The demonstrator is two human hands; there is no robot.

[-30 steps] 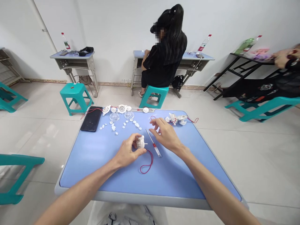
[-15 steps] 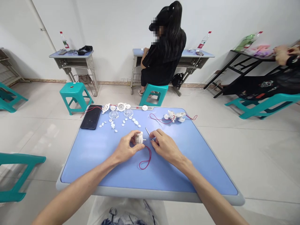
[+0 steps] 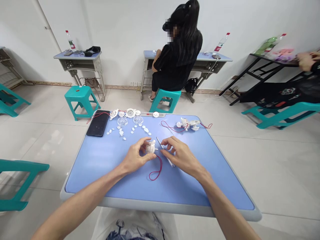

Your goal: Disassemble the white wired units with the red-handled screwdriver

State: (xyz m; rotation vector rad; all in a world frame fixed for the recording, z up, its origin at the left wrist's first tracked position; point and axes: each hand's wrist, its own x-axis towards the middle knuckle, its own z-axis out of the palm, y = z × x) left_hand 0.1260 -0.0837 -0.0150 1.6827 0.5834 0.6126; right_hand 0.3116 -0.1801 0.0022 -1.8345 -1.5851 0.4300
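Note:
My left hand [image 3: 136,155] is closed round a small white-and-clear plastic mechanism [image 3: 150,147], thumb below and fingers above. A thin pin sticks out of its right side. Below it, a loop of red cord [image 3: 155,175] lies on the blue tabletop. To the right, my right hand [image 3: 181,155] has its thumb and forefinger apart, beside a slim metal tool [image 3: 170,162]. The tool slants across the tabletop, partly covered by the thumb; whether it is tweezers or a screwdriver is unclear.
A black phone [image 3: 98,123] lies at the desk's left. Along the back are small white parts [image 3: 121,131], clear discs [image 3: 122,121] and a white assembly [image 3: 187,124] with red cords. Beyond the desk, a person [image 3: 183,56] sits on a green stool [image 3: 166,100].
My right hand has shifted slightly right and its fingers have spread, uncovering the tool's near end. My left hand has turned the mechanism slightly.

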